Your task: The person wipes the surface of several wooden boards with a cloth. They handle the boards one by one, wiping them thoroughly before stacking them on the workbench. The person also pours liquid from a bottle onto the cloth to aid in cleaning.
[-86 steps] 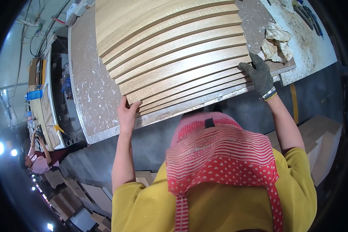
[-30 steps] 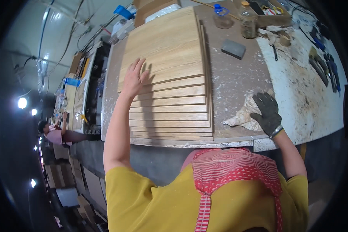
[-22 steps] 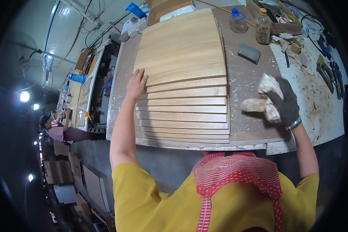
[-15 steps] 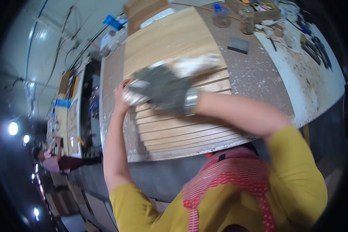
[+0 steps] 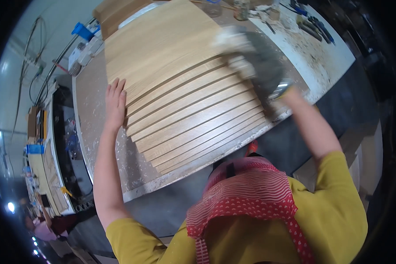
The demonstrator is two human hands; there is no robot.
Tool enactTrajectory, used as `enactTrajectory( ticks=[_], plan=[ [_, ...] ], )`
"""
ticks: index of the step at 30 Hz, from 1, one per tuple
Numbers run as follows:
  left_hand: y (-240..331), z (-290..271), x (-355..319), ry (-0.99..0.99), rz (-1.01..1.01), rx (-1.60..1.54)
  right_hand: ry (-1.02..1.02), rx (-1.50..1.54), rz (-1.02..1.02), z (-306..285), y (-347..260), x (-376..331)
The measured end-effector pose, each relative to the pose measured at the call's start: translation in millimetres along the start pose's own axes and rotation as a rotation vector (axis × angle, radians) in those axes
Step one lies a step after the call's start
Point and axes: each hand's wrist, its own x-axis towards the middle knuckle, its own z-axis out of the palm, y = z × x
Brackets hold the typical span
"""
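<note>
A fanned stack of pale wooden boards (image 5: pixel 163 46) lies on the worktable, the front edges stepped one behind another like slats. My bare left hand (image 5: pixel 115 102) rests at the left edge of the stack, fingers stretched out along the wood and holding nothing. Over the right edge is my right hand (image 5: pixel 266 64), in a dark grey glove with a shiny band at the wrist. It grips a bunched white cloth (image 5: pixel 233 44), which touches or hovers just over the boards. Motion blurs the glove and cloth, so the single fingers do not show.
An open cardboard box (image 5: pixel 119 17) stands behind the boards. Pliers-like hand tools (image 5: pixel 314 28) lie on a dusty white surface at the far right, with a glass jar (image 5: pixel 241 9) nearby. A blue plastic item (image 5: pixel 82 31) sits at the back left. Another person (image 5: pixel 48 224) works far left.
My right hand has swept the cloth from the left side of the boards to the right edge. My left hand now lies at the left edge. The view has shifted.
</note>
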Motion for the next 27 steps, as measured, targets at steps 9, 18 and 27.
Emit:
enactTrajectory(
  ticks=[9,18,27],
  plan=[
    [-5.0,-8.5,-9.3,-0.035,-0.021,0.029,-0.326,0.134,-0.159,144.0,-63.7,-34.9],
    [-13.7,9.0,2.0,0.087,0.071,0.012,-0.065,0.066,-0.112,52.9,-53.5,-64.9],
    [-8.6,5.1,-1.2,0.075,0.047,-0.026,-0.391,-0.262,-0.106,81.8,-35.6,-149.8]
  ],
)
